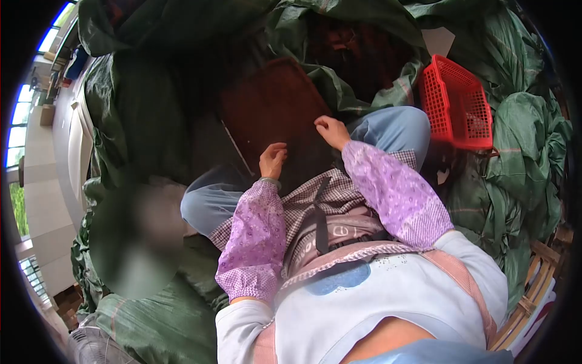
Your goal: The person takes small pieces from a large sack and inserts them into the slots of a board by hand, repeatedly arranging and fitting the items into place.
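A dark reddish-brown board or tray lies in front of my lap, between the bent knees. My left hand is over its near edge, fingers curled together; anything in them is too small to make out. To the right, my right hand is beside the board's right edge, thumb and fingers drawn into a pinch, and I cannot make out what they hold, if anything. The two hands are apart. Purple patterned sleeve covers reach to both wrists, and a checked apron covers my lap.
A red plastic basket stands at the right. Large green woven sacks surround me, one open at the top with dark reddish contents. A fan is at the lower left, and wooden slats at the lower right. A patch at left is blurred.
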`<act>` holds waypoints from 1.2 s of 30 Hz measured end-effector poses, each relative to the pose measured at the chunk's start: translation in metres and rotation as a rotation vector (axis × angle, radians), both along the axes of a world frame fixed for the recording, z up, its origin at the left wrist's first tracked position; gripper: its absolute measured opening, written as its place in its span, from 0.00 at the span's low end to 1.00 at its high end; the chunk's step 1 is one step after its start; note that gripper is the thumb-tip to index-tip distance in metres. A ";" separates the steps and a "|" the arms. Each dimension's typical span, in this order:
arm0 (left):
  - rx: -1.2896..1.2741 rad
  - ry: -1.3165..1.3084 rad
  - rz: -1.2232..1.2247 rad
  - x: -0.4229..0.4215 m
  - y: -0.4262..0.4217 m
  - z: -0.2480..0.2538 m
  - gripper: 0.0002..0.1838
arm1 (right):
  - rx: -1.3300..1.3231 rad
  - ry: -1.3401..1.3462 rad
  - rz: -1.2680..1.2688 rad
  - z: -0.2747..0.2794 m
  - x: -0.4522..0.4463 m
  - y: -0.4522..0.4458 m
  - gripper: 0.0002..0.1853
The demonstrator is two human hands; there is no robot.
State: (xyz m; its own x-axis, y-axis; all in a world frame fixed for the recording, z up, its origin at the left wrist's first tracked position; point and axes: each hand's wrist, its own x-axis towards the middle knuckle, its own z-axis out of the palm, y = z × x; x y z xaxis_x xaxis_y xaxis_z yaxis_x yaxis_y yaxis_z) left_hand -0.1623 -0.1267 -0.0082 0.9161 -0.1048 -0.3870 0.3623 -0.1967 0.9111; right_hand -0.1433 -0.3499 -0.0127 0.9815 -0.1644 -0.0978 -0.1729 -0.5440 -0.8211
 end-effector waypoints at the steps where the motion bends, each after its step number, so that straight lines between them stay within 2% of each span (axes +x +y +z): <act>1: 0.041 0.041 0.027 -0.011 0.009 -0.011 0.12 | -0.015 0.050 0.023 0.006 0.009 0.002 0.10; 3: 0.081 0.153 0.117 -0.009 0.017 -0.009 0.12 | -0.030 0.096 0.027 0.006 0.032 0.002 0.12; 6: 0.007 0.103 0.166 -0.007 0.017 -0.010 0.11 | -0.076 0.209 -0.043 -0.009 0.050 0.012 0.17; 7: 0.059 -0.024 0.146 -0.002 0.013 -0.027 0.10 | -0.103 0.253 -0.082 -0.017 0.055 0.011 0.19; 10: 0.360 -0.222 0.085 0.009 -0.009 0.006 0.08 | -0.195 0.262 -0.114 -0.055 0.066 0.017 0.26; 11: 0.435 -0.246 0.012 0.017 -0.010 0.006 0.09 | -0.230 0.283 -0.106 -0.057 0.070 0.020 0.32; 14: 0.667 -0.568 -0.119 0.047 -0.014 -0.001 0.21 | -0.160 0.439 -0.161 -0.038 0.090 0.027 0.36; 17: 0.826 -0.422 -0.301 0.076 -0.026 -0.003 0.36 | -0.172 0.539 -0.111 -0.033 0.105 0.033 0.39; 20: 1.004 -0.382 -0.542 0.083 -0.027 -0.026 0.43 | -0.227 0.378 -0.113 -0.038 0.097 0.049 0.40; 24: 1.041 -0.363 -0.545 0.079 -0.031 -0.030 0.44 | -0.219 0.349 -0.237 -0.036 0.090 0.061 0.41; 27: 1.052 -0.359 -0.526 0.081 -0.031 -0.032 0.44 | -0.146 0.474 -0.258 -0.028 0.101 0.059 0.41; 31: 1.065 -0.328 -0.526 0.082 -0.035 -0.029 0.44 | -0.238 0.378 -0.248 -0.022 0.099 0.063 0.42; 36: 1.075 -0.344 -0.525 0.081 -0.033 -0.033 0.44 | -0.073 0.367 -0.279 -0.034 0.098 0.060 0.41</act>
